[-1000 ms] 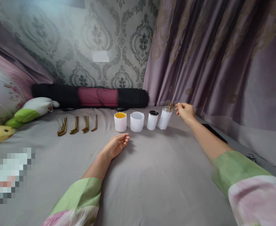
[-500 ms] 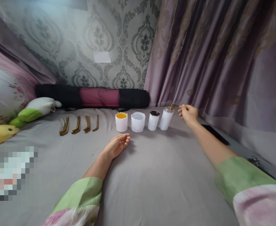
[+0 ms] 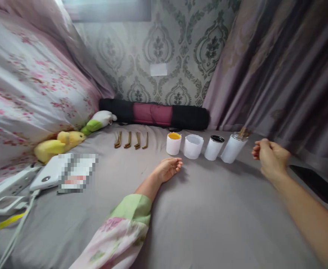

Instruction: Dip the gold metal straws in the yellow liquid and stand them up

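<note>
Four white cups stand in a row on the grey bedsheet: one with yellow inside, a plain one, one with a black rim, and a clear-topped one holding golden sticks. My right hand hovers just right of that last cup, fingers loosely curled with nothing seen in them. My left hand rests palm-up on the sheet in front of the yellow cup, fingers relaxed and apart. Several bent golden sticks lie in groups to the left of the cups.
A black and maroon bolster lies along the patterned wall. Plush toys and a white and green one sit at the left by a floral pillow. A power bank and cables lie at the near left. A dark phone lies at the right by the curtain.
The camera has turned left, so everything has shifted right in view. My right hand has drawn back from the stick-filled cup toward me. My left hand has stayed put.
</note>
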Demonstrator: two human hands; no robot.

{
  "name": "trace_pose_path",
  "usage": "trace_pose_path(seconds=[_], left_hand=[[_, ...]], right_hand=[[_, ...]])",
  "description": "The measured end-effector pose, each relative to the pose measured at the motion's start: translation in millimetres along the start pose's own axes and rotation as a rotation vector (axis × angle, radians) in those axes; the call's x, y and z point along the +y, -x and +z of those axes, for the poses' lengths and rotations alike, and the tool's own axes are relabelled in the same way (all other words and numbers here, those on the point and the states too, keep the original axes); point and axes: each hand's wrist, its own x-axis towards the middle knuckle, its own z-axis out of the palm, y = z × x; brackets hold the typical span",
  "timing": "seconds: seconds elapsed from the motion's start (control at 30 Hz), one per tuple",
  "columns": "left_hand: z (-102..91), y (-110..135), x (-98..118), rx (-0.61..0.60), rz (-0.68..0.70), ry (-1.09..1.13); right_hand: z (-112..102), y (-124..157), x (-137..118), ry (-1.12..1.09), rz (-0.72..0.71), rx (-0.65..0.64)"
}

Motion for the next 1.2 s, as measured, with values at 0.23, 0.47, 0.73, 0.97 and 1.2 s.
trace_pose_path(seconds=[0.23, 0.47, 0.73, 0.97, 1.2], left_hand=[[-4.0, -3.6, -1.5, -0.019, 0.01, 0.013], [-5.9, -3.8, -0.8, -0.046, 0.019, 0.037], [-10.6, -6.8, -3.5, -0.108, 0.049, 0.047], [-8.2, -3.5, -1.8, -0.136, 0.054, 0.039], [-5.2, -1.2, 0.3, -0.139, 0.038, 0.028]], right_hand=[[14.0, 31.8, 3.3, -0.024, 0.058, -0.104], [38.8, 61.6, 9.3, -0.192, 0.216, -0.228], [59.3, 88.4, 14.0, -0.226, 0.329, -0.342], [73.4, 96.5, 24.5, -0.168, 0.362, -0.401], [76.8, 103.3, 38.1, -0.063, 0.355, -0.42]])
